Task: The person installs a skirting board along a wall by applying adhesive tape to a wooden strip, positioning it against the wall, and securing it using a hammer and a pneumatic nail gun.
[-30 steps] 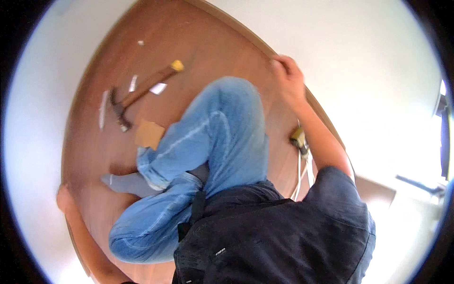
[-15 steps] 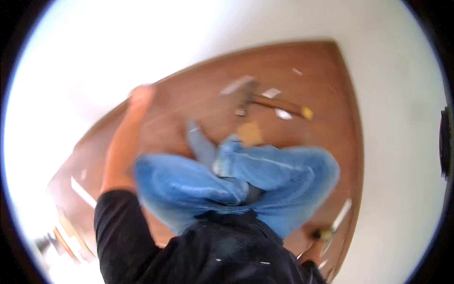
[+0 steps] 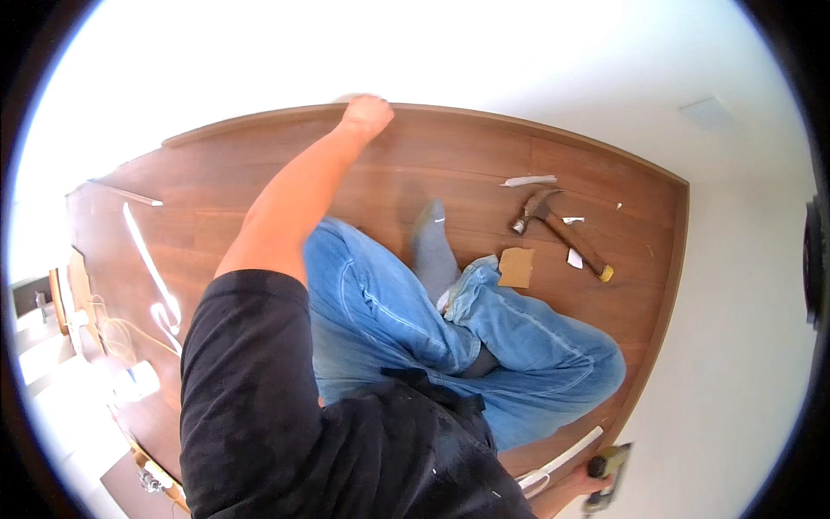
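My left hand (image 3: 367, 117) reaches far forward to the brown wooden skirting board (image 3: 450, 112) at the foot of the white wall. Its fingers are curled at the board's top edge; what they hold, if anything, is hidden. At the lower right, my right hand (image 3: 581, 481) is closed on a hand tool with a black knob, a yellowish body and a flat metal plate (image 3: 610, 476). That tool is beside the right-hand wall, its working face unclear. A white strip (image 3: 562, 457) lies on the floor close by my right hand.
A claw hammer (image 3: 571, 238) lies on the wooden floor ahead of my crossed legs, with paper scraps (image 3: 575, 259) and a tan square piece (image 3: 516, 267) around it. At the left are a long white strip (image 3: 143, 242), a tangled cord (image 3: 117, 333) and wooden pieces (image 3: 79, 277).
My view has turned, so the wall corner and hammer appear farther right and lower. My left hand stays at the skirting board. The tool in my right hand now appears lower and nearer the wall.
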The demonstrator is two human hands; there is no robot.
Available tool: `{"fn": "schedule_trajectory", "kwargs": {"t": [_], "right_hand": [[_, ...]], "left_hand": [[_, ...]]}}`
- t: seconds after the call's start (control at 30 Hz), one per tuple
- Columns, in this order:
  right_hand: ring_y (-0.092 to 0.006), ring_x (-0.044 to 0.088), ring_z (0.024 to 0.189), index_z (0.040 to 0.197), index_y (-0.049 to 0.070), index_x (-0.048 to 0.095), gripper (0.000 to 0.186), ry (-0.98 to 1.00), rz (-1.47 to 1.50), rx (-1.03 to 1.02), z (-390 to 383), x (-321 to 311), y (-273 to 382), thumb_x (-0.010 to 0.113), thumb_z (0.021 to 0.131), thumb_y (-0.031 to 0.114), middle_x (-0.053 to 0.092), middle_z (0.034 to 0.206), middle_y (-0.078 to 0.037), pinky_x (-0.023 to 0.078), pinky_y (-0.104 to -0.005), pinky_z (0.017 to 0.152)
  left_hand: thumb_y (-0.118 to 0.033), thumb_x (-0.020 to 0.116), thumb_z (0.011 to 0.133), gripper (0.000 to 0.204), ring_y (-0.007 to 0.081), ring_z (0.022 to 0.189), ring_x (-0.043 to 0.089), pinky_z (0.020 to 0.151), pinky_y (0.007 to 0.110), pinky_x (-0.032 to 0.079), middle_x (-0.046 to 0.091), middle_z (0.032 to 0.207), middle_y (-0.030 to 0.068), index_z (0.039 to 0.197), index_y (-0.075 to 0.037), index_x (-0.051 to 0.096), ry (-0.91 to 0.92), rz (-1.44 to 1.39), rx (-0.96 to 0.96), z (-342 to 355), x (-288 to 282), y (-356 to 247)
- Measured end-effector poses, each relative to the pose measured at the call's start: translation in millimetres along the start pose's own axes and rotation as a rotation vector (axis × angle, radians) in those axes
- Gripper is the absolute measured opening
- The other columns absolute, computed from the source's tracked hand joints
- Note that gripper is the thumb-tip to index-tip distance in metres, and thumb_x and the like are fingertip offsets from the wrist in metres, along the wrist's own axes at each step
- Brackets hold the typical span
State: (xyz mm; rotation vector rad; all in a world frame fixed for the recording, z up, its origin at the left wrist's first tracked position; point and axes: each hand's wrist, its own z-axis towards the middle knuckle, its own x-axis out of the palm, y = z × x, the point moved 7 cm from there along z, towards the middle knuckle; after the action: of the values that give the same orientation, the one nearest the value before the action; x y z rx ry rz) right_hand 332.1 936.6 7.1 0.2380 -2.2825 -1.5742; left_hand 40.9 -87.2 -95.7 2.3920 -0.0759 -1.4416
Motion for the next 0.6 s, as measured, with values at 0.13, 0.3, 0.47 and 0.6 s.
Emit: {"fn": "schedule_trajectory", "kwargs": {"t": [0.13,0.3,0.47,0.6], "right_hand": [[-0.0357,0.063,0.122,0.138,0.012,0.058,0.052,0.28,-0.154,-0.252,-145,232,20,0.072,0.089,0.025,0.062,0.137,-0.013,0.056,-0.0546,0.099],[-0.0417,0.048,0.142,0.129,0.004,0.053,0.036,1.349,-0.424,-0.961,-346,422,-102,0.065,0.096,-0.002,0.043,0.158,-0.024,0.04,-0.0581,0.118],[-0.0387,0.045,0.144,0.118,0.005,0.05,0.035,1.848,-0.458,-0.693,-451,475,-285,0.065,0.091,-0.01,0.044,0.156,-0.022,0.033,-0.0509,0.122],[-0.035,0.047,0.141,0.117,0.004,0.051,0.034,1.858,-0.389,-0.462,-497,481,-369,0.068,0.09,-0.009,0.048,0.152,-0.02,0.031,-0.048,0.123]], "left_hand": [[-0.01,0.06,0.097,0.022,0.0309,0.105,0.075,0.086,0.044,0.063,0.077,0.113,0.0145,0.106,-0.005,0.08,0.008,-0.059,0.006,-1,17,7],[-0.014,0.057,0.099,0.026,0.03,0.109,0.074,0.091,0.046,0.06,0.077,0.115,0.0142,0.111,-0.006,0.079,0.067,-0.26,-0.046,0,28,10],[-0.017,0.058,0.095,0.028,0.0303,0.102,0.076,0.089,0.044,0.06,0.078,0.113,0.0127,0.106,-0.008,0.082,-0.083,-0.514,-0.047,44,49,-21],[-0.018,0.059,0.095,0.027,0.0293,0.101,0.076,0.088,0.045,0.06,0.079,0.108,0.0105,0.105,-0.01,0.083,-0.113,-0.368,0.081,22,39,-36]]}}
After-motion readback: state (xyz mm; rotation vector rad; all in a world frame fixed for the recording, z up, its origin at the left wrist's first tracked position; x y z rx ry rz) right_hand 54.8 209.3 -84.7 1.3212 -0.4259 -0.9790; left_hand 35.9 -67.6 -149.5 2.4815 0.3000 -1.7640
